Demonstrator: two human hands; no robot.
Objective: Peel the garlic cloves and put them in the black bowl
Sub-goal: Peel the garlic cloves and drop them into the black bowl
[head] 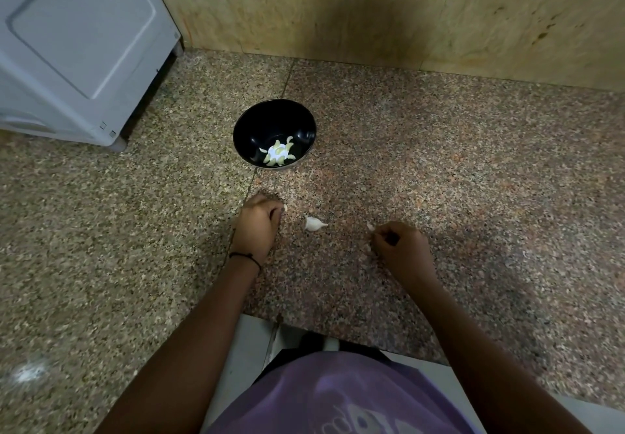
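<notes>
Pinching a small pale garlic clove (285,208) centre-frame below the round black bowl (253,121), the left hand (258,224) seems ready to drop it in, while the right hand (400,247) nips a white papery scrap (370,226), likely peel.

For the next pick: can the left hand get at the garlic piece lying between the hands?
Probably yes: the garlic piece lies uncovered beside the left hand, though it pinches a small clove.

Speckled granite counter (439,163) with black bowl (252,125), loose garlic clove (314,224), white appliance (67,44).
</notes>
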